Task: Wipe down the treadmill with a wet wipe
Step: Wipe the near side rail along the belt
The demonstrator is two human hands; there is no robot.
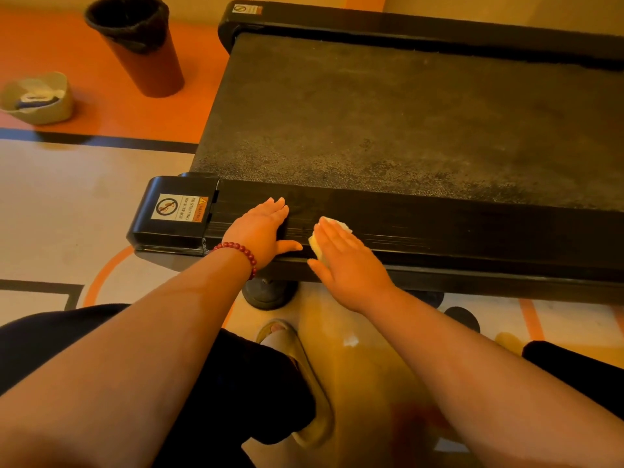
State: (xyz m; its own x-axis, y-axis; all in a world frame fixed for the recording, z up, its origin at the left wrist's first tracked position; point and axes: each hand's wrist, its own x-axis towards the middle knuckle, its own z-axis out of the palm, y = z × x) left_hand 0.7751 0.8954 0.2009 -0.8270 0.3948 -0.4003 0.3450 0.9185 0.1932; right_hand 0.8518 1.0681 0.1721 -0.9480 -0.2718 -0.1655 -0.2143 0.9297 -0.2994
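- The treadmill [405, 113] is seen lying low on the floor, with its near side rail [456, 231] directly in front of the person.
- The wet wipe [341, 226] is pressed flat onto that rail, close to the end cap [175, 214] that bears a warning sticker. Only its white edges are seen past the fingers.
- The right hand [344, 256] is laid over the wipe with the fingers straight and together. The wipe is pressed down, not pinched.
- The left hand [266, 228] is spread flat on the rail just beside the right and holds nothing. It appears to be used as a brace.
- The step in hand is judged to be the wiping of the side rail. The belt looks dusty and blotched, so much of the task is probably left.
- Long, overlapping strokes along the rail's grooves are advised, with even palm pressure so the wipe is not bunched up.
- The wipe should be refolded to a clean face once it is soiled, and the outer edge of the rail should not be missed.
- A bin [145, 52] and a small basket [40, 99] are seen on the floor well to the left.
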